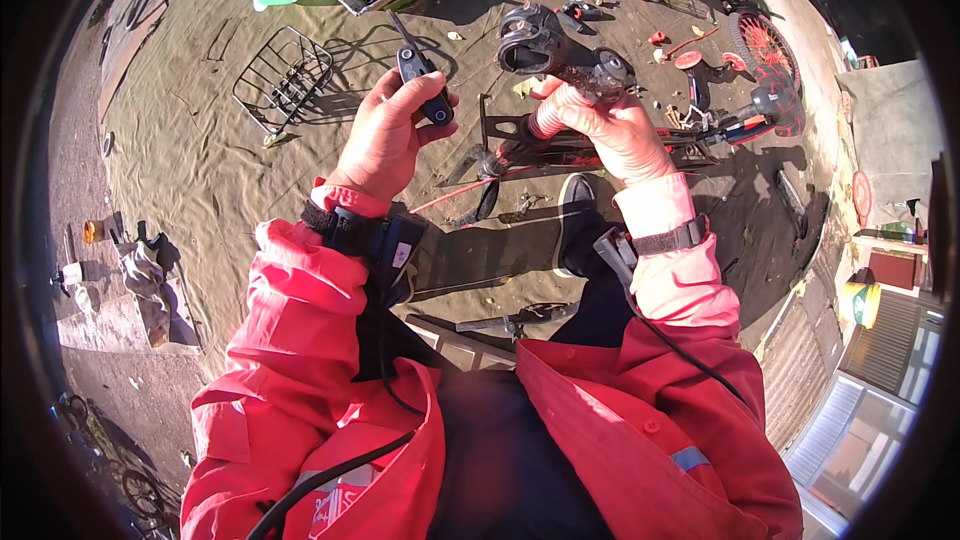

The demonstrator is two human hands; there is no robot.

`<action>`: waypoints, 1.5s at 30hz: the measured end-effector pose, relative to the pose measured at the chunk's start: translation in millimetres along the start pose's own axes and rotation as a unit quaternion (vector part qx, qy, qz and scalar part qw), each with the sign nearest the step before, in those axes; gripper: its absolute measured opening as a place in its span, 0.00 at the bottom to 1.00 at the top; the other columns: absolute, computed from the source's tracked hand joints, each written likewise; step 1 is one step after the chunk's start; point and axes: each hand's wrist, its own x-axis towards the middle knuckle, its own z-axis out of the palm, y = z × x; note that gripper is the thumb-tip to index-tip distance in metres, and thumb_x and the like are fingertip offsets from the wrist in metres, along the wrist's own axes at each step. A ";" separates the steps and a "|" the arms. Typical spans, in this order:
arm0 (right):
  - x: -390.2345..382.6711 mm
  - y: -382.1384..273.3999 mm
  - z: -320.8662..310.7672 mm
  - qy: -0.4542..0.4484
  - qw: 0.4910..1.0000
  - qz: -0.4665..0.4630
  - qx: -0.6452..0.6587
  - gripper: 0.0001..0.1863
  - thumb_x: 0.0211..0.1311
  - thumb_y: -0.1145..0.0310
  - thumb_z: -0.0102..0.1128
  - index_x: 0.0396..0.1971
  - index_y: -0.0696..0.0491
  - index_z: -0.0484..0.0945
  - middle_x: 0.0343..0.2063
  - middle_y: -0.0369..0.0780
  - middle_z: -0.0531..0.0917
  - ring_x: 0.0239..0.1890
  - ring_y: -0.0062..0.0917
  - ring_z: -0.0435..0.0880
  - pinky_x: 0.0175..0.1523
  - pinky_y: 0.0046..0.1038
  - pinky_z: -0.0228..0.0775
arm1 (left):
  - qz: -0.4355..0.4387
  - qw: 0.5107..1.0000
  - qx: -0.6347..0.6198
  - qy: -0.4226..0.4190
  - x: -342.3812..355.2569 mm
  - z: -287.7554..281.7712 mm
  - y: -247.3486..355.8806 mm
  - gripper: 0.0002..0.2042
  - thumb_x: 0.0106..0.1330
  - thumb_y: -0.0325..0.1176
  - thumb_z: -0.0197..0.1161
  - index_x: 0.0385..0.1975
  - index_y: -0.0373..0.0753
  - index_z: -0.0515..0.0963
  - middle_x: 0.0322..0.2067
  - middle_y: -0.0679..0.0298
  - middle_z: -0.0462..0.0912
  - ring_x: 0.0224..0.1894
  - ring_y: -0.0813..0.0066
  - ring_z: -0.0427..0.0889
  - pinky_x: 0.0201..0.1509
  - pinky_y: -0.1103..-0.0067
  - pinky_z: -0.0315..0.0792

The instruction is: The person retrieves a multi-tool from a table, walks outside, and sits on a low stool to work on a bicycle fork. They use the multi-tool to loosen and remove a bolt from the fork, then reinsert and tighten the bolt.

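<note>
A wire rack (285,90) lies leftmost on the ground sheet (215,190); the left grip (383,143) is clamped on a black multi-tool (424,90) above the sheet, long axis steep, slim key pointing up-left, away from the body; rightward, the right grip (612,130) is clamped on a black stem (560,48), axis slanting down-right, larger collar leftward.

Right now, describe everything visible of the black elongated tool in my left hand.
The black elongated tool has rounded ends with round fittings and a thin dark rod extending from one end, away and leftward. Its casing looks like metal or hard plastic. The left hand holds it above brown ground cloth, thumb crossing its middle.
</note>
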 end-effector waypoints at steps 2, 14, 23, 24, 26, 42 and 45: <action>-4.0 0.9 -0.3 0.006 1.000 0.003 0.006 0.08 0.65 0.68 0.70 0.34 0.58 0.84 0.32 0.38 0.87 0.41 0.25 0.84 0.62 0.34 0.71 | 0.009 1.000 -0.001 0.018 -2.8 -4.4 2.0 0.09 0.72 0.37 0.64 0.45 0.41 0.78 0.39 0.66 0.83 0.46 0.69 0.86 0.45 0.70 0.81; -47.8 -1.3 5.0 0.028 0.999 0.027 -0.004 0.13 0.61 0.67 0.76 0.43 0.54 0.86 0.44 0.36 0.87 0.49 0.22 0.83 0.61 0.29 0.73 | 0.077 0.994 -0.045 0.061 -74.4 -20.2 29.1 0.09 0.71 0.35 0.66 0.45 0.40 0.79 0.37 0.66 0.83 0.43 0.67 0.87 0.44 0.66 0.82; -77.7 0.7 16.6 0.035 0.999 0.006 0.007 0.13 0.62 0.69 0.75 0.44 0.57 0.85 0.39 0.37 0.89 0.44 0.22 0.86 0.57 0.28 0.75 | 0.071 0.992 -0.050 0.088 -105.7 -20.7 8.7 0.07 0.71 0.35 0.66 0.43 0.42 0.79 0.36 0.67 0.83 0.41 0.70 0.87 0.42 0.67 0.82; -78.7 0.8 18.2 0.035 0.999 0.002 0.014 0.13 0.63 0.69 0.74 0.45 0.57 0.85 0.38 0.37 0.89 0.44 0.22 0.86 0.57 0.28 0.75 | 0.065 0.993 -0.043 0.092 -106.8 -22.4 5.8 0.08 0.71 0.35 0.66 0.43 0.42 0.79 0.36 0.67 0.83 0.41 0.71 0.87 0.42 0.67 0.82; -80.6 1.1 20.6 0.040 0.999 0.006 0.019 0.13 0.65 0.68 0.73 0.45 0.58 0.85 0.38 0.37 0.89 0.44 0.23 0.86 0.57 0.28 0.75 | 0.056 0.993 -0.033 0.100 -109.1 -26.9 -0.1 0.08 0.71 0.35 0.66 0.43 0.42 0.79 0.36 0.68 0.83 0.40 0.72 0.86 0.41 0.67 0.81; -87.6 14.9 25.7 0.075 0.997 0.013 -0.032 0.15 0.61 0.69 0.77 0.45 0.58 0.85 0.44 0.40 0.88 0.50 0.23 0.84 0.59 0.29 0.76 | 0.044 0.996 -0.001 0.080 -103.0 -31.2 -14.6 0.11 0.69 0.37 0.69 0.45 0.42 0.78 0.39 0.70 0.82 0.42 0.76 0.85 0.42 0.72 0.81; -80.3 12.0 24.6 0.081 0.994 0.062 -0.041 0.15 0.62 0.66 0.77 0.44 0.58 0.85 0.47 0.41 0.88 0.53 0.24 0.83 0.62 0.31 0.74 | 0.041 0.996 0.005 0.078 -103.8 -28.2 -17.4 0.11 0.68 0.37 0.70 0.45 0.42 0.78 0.39 0.70 0.82 0.43 0.76 0.85 0.43 0.72 0.81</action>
